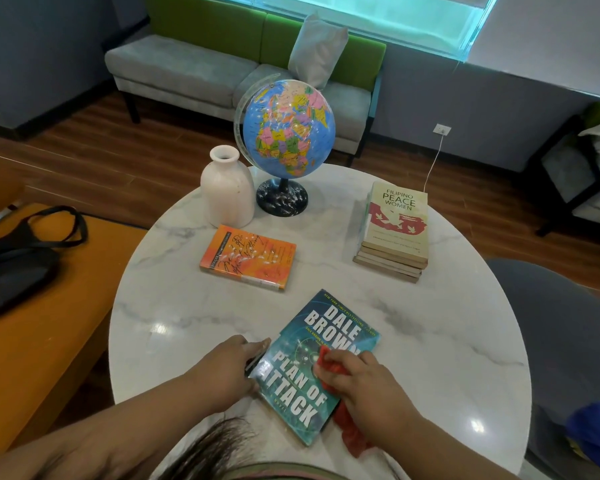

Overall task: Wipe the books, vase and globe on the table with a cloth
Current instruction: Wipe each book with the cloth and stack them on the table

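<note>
A teal paperback (321, 362) lies near the front of the round marble table (447, 341). My left hand (229, 368) holds its left edge, fingers on the spine. My right hand (364, 386) grips a red cloth (349, 427) and presses it on the cover. An orange book (248, 257) lies flat in the middle left. A stack of several books (394, 233) stands at the right. A white vase (227, 188) and a globe (286, 128) on a black stand are at the far side.
An orange bench (42, 358) with a black bag (14, 261) sits left of the table. A grey chair (561, 327) is at the right. A grey and green sofa (187, 67) stands behind, with a wall socket and white cable (433, 161).
</note>
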Tool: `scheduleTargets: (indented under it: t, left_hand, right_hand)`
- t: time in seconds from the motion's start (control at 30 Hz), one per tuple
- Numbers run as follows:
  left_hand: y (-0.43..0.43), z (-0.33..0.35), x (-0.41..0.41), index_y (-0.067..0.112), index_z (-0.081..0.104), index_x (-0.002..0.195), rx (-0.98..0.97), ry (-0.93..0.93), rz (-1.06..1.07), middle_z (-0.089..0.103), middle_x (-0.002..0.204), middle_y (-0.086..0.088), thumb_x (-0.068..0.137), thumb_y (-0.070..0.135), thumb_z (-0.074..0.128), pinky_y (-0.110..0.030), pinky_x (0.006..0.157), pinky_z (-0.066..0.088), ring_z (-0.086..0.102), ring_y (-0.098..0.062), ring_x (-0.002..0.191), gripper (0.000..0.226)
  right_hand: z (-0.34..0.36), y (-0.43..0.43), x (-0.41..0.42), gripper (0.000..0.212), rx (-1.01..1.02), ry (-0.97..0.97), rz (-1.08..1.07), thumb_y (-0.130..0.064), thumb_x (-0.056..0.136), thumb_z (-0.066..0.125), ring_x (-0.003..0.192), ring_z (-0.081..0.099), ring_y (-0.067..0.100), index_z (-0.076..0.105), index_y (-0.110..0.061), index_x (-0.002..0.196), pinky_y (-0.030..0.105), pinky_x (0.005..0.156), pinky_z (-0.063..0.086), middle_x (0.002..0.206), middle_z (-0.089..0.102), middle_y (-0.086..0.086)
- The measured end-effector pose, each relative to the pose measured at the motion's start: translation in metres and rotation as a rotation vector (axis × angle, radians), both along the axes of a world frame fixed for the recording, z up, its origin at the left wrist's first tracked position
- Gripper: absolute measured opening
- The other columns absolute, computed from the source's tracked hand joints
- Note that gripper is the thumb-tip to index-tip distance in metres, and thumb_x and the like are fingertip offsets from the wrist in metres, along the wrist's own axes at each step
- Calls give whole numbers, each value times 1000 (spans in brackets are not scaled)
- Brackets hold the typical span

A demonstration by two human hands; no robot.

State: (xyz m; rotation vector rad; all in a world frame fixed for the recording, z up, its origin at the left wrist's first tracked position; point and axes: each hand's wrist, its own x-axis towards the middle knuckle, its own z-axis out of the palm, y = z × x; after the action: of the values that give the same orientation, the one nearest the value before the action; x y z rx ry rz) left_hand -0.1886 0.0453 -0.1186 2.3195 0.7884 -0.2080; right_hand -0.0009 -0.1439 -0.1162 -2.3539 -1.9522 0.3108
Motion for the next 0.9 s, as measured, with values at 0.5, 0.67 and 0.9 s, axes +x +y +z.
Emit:
scheduleTargets:
  t: [0.5, 0.67, 0.9]
  left_hand:
    - [1, -3, 0, 36, 38, 145, 13, -14, -3, 35, 86, 16, 82, 41, 71, -17, 70, 31, 43, -7, 85, 72]
    - [0, -2, 0, 34, 40, 144, 11, -11, -1, 35, 86, 16, 81, 40, 72, -17, 70, 30, 43, -8, 86, 70]
    - [0, -2, 0, 34, 39, 145, 7, -13, 4, 34, 85, 17, 82, 40, 71, -17, 72, 31, 43, -8, 86, 70]
  right_hand:
    - [5, 24, 16, 60, 8, 8, -206, -51, 84, 15, 109, 50, 20, 53, -49, 129, 29, 81, 42, 138, 46, -25]
    - [1, 11, 11, 49, -99, 70, 18, -41, 82, 35, 98, 55, 18, 57, -44, 126, 31, 75, 51, 134, 53, -21]
    - [13, 20, 23, 60, -64, -19, -187, -47, 78, 33, 113, 47, 19, 48, -46, 135, 30, 75, 31, 146, 40, -23]
